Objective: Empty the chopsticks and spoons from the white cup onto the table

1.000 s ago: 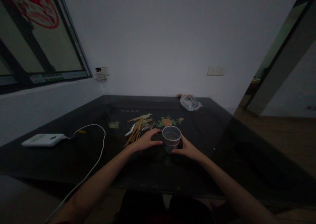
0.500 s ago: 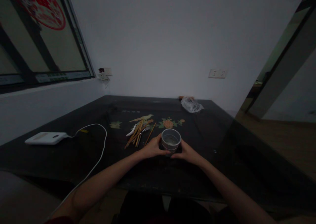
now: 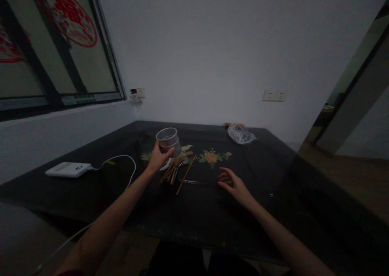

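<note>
My left hand (image 3: pixel 158 157) grips a grey, see-through round container (image 3: pixel 170 140) by its near side, with the rim facing up and slightly tilted. The container is just beyond a pile of wooden chopsticks (image 3: pixel 170 170) on the dark table. A white spoon (image 3: pixel 165 164) and a shiny metal utensil (image 3: pixel 178 166) lie among them, partly covered. One single chopstick (image 3: pixel 186 175) rests apart, right of the pile. Over the table to the right, my right hand (image 3: pixel 232 183) holds nothing, its thumb and fingers apart.
A white power bank (image 3: pixel 68 169) with a white cable (image 3: pixel 133 166) lies on the left of the black table (image 3: pixel 194 215). Near the back wall sits a crumpled clear plastic bag (image 3: pixel 240 134), with a brown roll-like object (image 3: pixel 227 125) behind it. Wall sockets (image 3: pixel 274 95) are above the table.
The container has moved left and away from me in my left hand. My right hand has let go of it and now hovers to the right, fingers apart. The view has shifted slightly.
</note>
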### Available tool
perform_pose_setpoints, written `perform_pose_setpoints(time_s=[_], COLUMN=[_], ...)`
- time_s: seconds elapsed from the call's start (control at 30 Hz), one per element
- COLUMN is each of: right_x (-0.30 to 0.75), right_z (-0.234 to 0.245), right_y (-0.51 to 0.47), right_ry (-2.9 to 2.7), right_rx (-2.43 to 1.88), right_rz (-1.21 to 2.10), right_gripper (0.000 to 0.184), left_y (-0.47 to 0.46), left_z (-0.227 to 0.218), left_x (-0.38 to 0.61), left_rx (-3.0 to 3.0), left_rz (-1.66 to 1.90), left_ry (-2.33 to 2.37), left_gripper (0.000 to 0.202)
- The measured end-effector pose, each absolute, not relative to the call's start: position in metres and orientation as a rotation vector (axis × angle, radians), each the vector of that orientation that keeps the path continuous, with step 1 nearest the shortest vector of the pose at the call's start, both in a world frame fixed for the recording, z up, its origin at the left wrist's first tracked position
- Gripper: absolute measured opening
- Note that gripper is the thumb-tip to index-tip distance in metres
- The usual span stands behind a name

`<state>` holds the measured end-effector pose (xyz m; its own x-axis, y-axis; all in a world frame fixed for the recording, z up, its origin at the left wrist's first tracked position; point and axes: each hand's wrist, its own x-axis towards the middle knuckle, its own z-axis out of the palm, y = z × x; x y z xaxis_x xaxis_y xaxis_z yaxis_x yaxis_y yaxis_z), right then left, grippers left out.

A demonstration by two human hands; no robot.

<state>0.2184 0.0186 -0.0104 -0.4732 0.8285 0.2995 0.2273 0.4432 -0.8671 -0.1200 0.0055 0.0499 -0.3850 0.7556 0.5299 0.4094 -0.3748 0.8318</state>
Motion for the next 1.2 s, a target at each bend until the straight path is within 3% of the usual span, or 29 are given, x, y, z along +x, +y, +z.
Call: perform_pose_setpoints(time_s=[0.27, 1.2], right_x=[0.221, 0.222], right_z=[-0.013, -0.008], right_y=[0.022, 0.022], right_ry=[-2.129, -2.288], right_rx=[-1.017, -1.019], right_rz=[0.783, 0.725], right_gripper=[0.019, 0.017], left_y=[0.006, 0.009], left_z=[0.013, -0.004], left_x=[-0.205, -0.201], left_rx=[1.274, 1.166], left_rz=[1.704, 1.648], left_ry=[2.11, 2.067], left_gripper=[0.068, 0.072])
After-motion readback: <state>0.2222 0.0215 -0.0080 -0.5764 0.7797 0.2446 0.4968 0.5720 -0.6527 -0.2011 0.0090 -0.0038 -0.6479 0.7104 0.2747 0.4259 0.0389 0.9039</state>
